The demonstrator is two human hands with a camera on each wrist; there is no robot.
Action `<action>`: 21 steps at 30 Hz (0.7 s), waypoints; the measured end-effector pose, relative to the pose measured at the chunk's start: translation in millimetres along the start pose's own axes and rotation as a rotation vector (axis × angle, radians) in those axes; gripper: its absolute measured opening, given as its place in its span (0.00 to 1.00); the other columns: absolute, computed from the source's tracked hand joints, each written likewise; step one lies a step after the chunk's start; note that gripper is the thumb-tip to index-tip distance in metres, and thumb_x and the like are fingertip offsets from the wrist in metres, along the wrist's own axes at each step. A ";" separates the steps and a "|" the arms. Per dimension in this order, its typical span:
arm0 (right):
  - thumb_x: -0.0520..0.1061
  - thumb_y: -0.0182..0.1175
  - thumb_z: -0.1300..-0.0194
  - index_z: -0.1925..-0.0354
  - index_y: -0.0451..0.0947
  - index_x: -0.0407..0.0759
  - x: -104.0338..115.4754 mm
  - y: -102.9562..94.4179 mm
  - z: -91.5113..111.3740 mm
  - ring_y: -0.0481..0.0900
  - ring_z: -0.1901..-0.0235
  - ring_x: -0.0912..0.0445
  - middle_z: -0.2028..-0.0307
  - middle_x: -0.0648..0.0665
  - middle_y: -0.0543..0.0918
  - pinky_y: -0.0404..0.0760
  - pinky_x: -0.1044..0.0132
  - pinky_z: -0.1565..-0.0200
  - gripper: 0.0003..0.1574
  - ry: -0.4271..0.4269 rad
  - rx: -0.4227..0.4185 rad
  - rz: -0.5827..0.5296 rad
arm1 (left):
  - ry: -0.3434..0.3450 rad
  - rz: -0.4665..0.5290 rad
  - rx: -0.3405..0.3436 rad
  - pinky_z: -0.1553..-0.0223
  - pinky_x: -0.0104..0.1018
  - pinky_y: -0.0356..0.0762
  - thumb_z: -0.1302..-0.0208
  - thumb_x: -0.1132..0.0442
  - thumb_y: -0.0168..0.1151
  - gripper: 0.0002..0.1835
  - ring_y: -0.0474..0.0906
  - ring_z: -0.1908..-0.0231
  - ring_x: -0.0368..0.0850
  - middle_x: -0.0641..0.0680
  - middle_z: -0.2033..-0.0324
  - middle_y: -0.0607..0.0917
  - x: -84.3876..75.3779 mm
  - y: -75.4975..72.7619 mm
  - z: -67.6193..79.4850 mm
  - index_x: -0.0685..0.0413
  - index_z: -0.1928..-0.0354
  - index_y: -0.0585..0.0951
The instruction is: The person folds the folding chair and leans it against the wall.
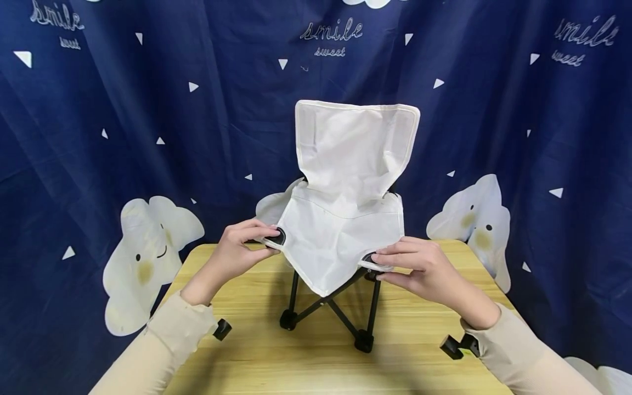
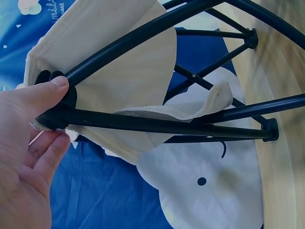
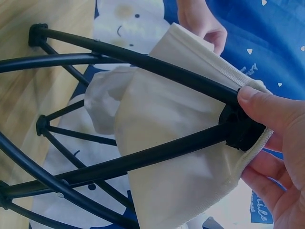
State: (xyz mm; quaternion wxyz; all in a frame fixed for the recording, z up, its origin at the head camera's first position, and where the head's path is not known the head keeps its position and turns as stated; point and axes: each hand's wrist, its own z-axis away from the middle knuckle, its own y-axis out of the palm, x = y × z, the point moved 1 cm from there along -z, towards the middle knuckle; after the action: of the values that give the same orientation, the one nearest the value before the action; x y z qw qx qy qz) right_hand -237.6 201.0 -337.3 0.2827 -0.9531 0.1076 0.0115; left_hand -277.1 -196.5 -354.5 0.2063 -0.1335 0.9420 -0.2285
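A small folding chair point(image 1: 340, 236) with off-white cloth and black tube legs point(image 1: 373, 307) stands upright on the table, its backrest point(image 1: 353, 145) facing me. At the seat's left front corner, my left hand point(image 1: 239, 248) pinches the cloth beside a black patch, fingers above and thumb below. My right hand point(image 1: 419, 267) grips the opposite front corner the same way. Seen from below in the left wrist view, the thumb presses a black joint point(image 2: 57, 102) where two tubes meet. In the right wrist view, another black joint point(image 3: 238, 126) sits by the right thumb.
The wooden table point(image 1: 257, 356) has a light grain and rounded back corners. Behind it hangs a dark blue curtain point(image 1: 222, 109) with white clouds, triangles and lettering. Black wrist mounts stick out by both beige sleeves point(image 1: 173, 334).
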 end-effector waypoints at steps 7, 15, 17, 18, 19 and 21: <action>0.55 0.69 0.23 0.56 0.93 0.39 -0.2 1.1 -2.9 0.86 0.70 0.54 0.61 0.41 0.94 0.81 0.69 0.69 0.20 0.010 -0.009 0.004 | 0.004 -0.005 -0.003 0.55 0.24 0.83 0.59 0.81 0.86 0.23 0.88 0.62 0.47 0.56 0.63 0.92 -0.4 0.8 -3.4 0.58 0.57 0.94; 0.54 0.69 0.23 0.56 0.93 0.38 0.0 2.2 -7.1 0.87 0.70 0.52 0.61 0.41 0.94 0.83 0.67 0.67 0.20 0.016 -0.012 -0.009 | 0.018 0.008 -0.004 0.50 0.20 0.82 0.59 0.82 0.85 0.23 0.89 0.61 0.50 0.57 0.62 0.92 -1.4 2.8 -7.1 0.59 0.58 0.93; 0.54 0.69 0.23 0.56 0.93 0.38 0.0 2.4 -8.0 0.87 0.69 0.52 0.61 0.41 0.94 0.83 0.66 0.67 0.20 0.018 -0.012 -0.008 | 0.022 0.012 -0.004 0.48 0.18 0.81 0.59 0.82 0.85 0.23 0.89 0.60 0.52 0.57 0.62 0.93 -1.7 3.5 -8.1 0.59 0.58 0.93; 0.54 0.69 0.23 0.56 0.93 0.38 0.0 2.4 -8.6 0.87 0.69 0.52 0.61 0.41 0.94 0.83 0.66 0.67 0.20 0.020 -0.012 -0.007 | 0.023 0.014 -0.005 0.48 0.18 0.81 0.59 0.82 0.85 0.23 0.90 0.59 0.53 0.58 0.61 0.93 -1.8 3.8 -8.6 0.59 0.58 0.93; 0.54 0.69 0.23 0.56 0.93 0.38 -0.1 2.7 -8.9 0.87 0.69 0.52 0.61 0.41 0.94 0.83 0.66 0.67 0.20 0.019 -0.013 -0.007 | 0.024 0.015 -0.005 0.47 0.18 0.81 0.59 0.82 0.85 0.23 0.90 0.59 0.54 0.58 0.61 0.93 -2.0 4.1 -9.0 0.59 0.58 0.93; 0.54 0.68 0.23 0.56 0.93 0.38 -0.2 2.9 -9.8 0.87 0.69 0.52 0.61 0.41 0.94 0.83 0.66 0.67 0.20 0.019 -0.012 -0.003 | 0.024 0.016 -0.005 0.47 0.18 0.81 0.59 0.82 0.85 0.23 0.90 0.58 0.55 0.58 0.61 0.93 -2.4 4.4 -9.8 0.60 0.58 0.93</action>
State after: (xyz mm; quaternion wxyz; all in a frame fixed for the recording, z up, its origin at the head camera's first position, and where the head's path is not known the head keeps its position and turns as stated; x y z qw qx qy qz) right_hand -238.8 193.4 -330.6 0.2761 -0.9550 0.1085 0.0028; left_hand -280.1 -188.2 -348.0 0.1965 -0.1239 0.9460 -0.2261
